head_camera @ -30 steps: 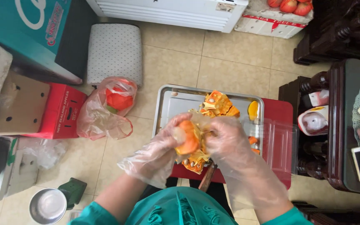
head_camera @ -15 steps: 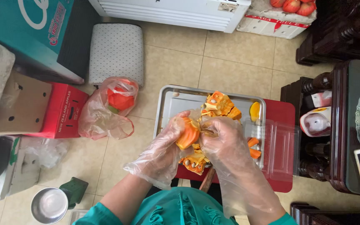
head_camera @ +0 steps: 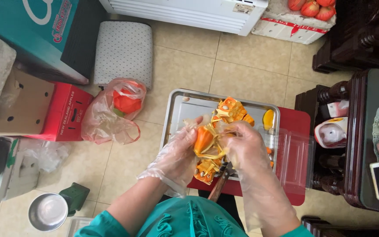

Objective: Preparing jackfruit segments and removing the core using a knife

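Since a second ago both gloved hands drifted slightly toward 6 o'clock over the steel tray (head_camera: 178,105): left hand (head_camera: 181,149) still clasps the orange fruit pod (head_camera: 203,139), right hand (head_camera: 241,145) pinches its yellow fibres at 3 o'clock, so peeling continues, pod not freed.

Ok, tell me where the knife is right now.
In the head view, the knife lies at the near edge of the metal tray, its wooden handle pointing toward the person, just below the right hand and beside orange fruit pieces.
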